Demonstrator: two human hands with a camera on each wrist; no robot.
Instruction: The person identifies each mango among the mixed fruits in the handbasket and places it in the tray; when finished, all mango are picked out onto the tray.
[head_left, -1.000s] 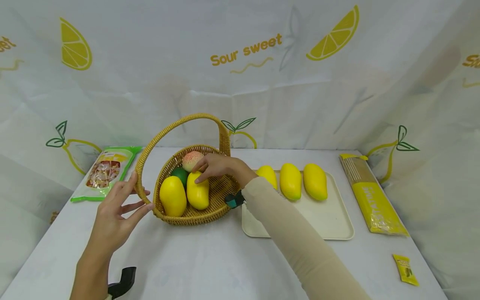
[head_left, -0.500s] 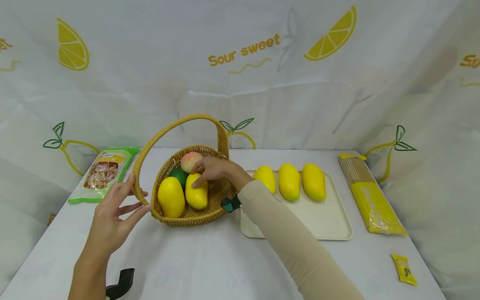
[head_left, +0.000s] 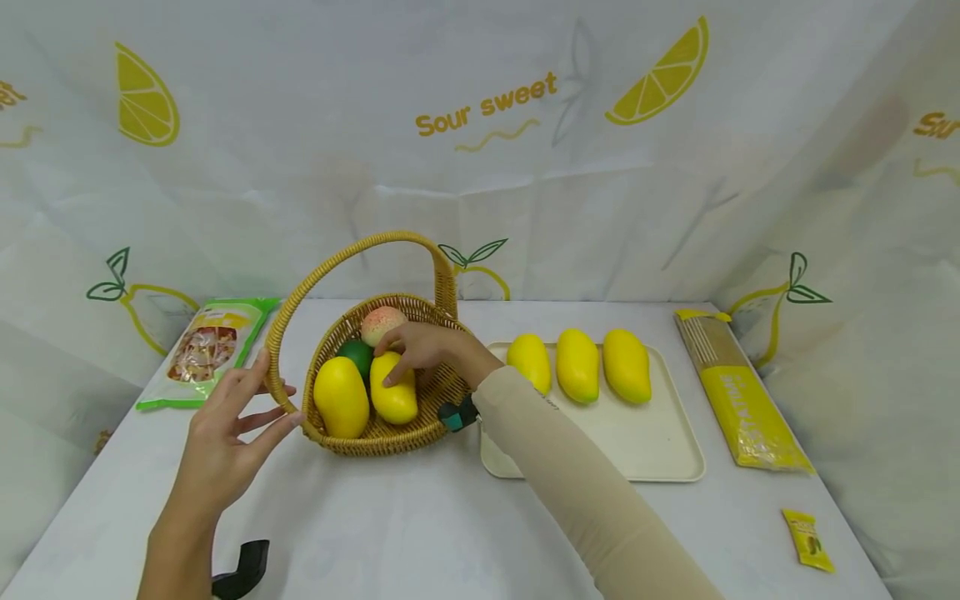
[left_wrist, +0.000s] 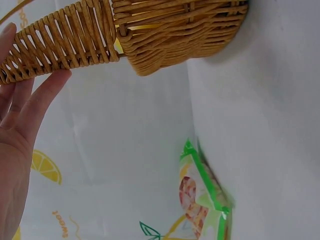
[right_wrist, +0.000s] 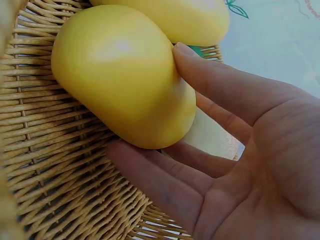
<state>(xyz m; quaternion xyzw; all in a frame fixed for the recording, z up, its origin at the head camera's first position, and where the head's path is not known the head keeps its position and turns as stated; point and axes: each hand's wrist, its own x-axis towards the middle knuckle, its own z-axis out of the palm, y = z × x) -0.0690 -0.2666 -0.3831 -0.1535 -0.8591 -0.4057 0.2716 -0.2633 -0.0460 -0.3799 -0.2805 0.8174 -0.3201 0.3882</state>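
Observation:
The wicker basket (head_left: 360, 446) holds two yellow mangoes, a green fruit (head_left: 356, 355) and a pinkish peach (head_left: 384, 323). At its left side, my left hand (head_left: 225, 442) grips the handle (left_wrist: 60, 40) between thumb and fingers. Inside the basket my right hand (head_left: 431, 346) holds the right-hand mango (head_left: 393, 402), thumb on one side and fingers curled round its end, as the right wrist view shows. The other mango (head_left: 341, 398) lies beside it, touching no hand.
Three mangoes, one of them (head_left: 577, 367), lie on a cream tray (head_left: 645, 450) right of the basket. Farther right are a yellow noodle packet (head_left: 746, 400) and a small yellow sachet (head_left: 808, 540). A green-edged food bag (head_left: 206, 350) lies at the back left.
The mango under my right hand has shifted slightly toward the basket's front, and that hand's fingers sit a little differently on it. My left hand stays on the handle.

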